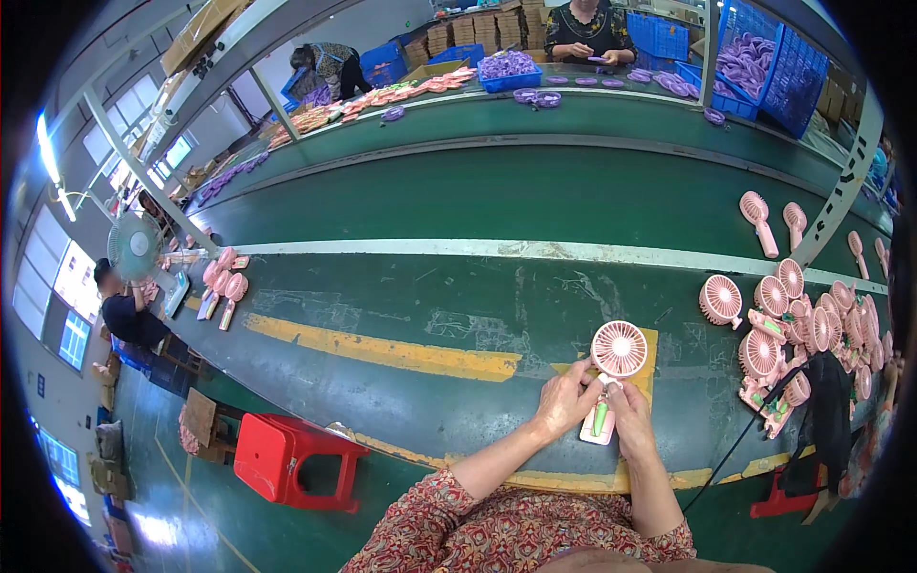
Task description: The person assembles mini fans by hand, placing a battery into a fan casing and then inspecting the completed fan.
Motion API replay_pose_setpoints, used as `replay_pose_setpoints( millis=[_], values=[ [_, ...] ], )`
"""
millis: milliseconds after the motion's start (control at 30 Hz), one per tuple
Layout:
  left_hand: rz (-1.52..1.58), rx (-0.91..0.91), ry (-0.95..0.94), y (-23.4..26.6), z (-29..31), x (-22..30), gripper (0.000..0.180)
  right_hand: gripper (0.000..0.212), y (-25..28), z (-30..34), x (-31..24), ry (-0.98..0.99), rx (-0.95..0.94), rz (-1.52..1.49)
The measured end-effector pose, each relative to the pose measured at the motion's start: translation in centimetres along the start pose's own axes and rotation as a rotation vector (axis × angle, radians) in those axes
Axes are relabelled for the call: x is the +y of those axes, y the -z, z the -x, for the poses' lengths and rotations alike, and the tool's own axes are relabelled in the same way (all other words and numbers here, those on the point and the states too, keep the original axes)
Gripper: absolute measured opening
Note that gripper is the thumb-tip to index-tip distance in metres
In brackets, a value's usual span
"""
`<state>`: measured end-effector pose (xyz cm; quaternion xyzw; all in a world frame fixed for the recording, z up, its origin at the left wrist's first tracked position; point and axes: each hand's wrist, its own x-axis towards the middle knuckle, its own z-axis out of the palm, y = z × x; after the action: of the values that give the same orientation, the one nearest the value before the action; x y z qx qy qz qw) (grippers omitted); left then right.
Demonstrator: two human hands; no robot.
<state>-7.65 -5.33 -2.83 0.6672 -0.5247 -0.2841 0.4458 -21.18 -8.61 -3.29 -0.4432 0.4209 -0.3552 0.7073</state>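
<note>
A pink handheld fan (619, 350) lies in front of me at the table's near edge, its round grille pointing away from me. Its handle has a green piece (600, 417) showing along the inside, so the handle looks uncovered. My left hand (565, 396) pinches the fan at the neck, just below the grille. From the other side, my right hand (630, 415) closes round the upper handle, thumb on top. Fine parts between the fingertips are too small to make out. To the right lies a heap of similar pink fans (820, 329), some with green pieces showing.
A green conveyor belt (458, 196) runs beyond the white rail (516, 249). More pink fans (225, 285) lie at the left. A red stool (287, 460) stands below the table edge. Across the belt, a co-worker (587, 36) handles purple parts near a blue crate (510, 80). A black cable hangs at right.
</note>
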Motion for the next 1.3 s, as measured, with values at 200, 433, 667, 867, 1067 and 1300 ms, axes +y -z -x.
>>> replay_pose_setpoints(
  millis=[200,433,667,867,1067,1300],
  values=[
    [-0.003,-0.006,0.005,0.00,-0.02,0.06,0.040,0.026,0.10,-0.01,0.00,-0.002,-0.017,-0.007],
    [0.007,-0.003,0.004,-0.07,-0.14,-0.18,0.040,0.026,0.09,-0.14,-0.07,-0.006,-0.020,0.012],
    [0.009,0.000,0.000,-0.01,-0.05,-0.08,0.039,0.024,0.06,-0.14,-0.06,-0.005,-0.015,0.006],
    [0.004,0.007,-0.010,-0.12,-0.03,-0.25,0.038,0.025,0.30,-0.21,0.28,-0.001,-0.031,0.003],
    [0.001,0.015,-0.015,-0.14,-0.06,-0.23,0.038,0.026,0.45,-0.37,0.47,-0.012,-0.031,0.008],
    [0.003,0.023,-0.027,-0.15,-0.05,-0.25,0.039,0.026,-0.10,-0.03,-0.08,-0.007,-0.011,-0.013]
  ],
)
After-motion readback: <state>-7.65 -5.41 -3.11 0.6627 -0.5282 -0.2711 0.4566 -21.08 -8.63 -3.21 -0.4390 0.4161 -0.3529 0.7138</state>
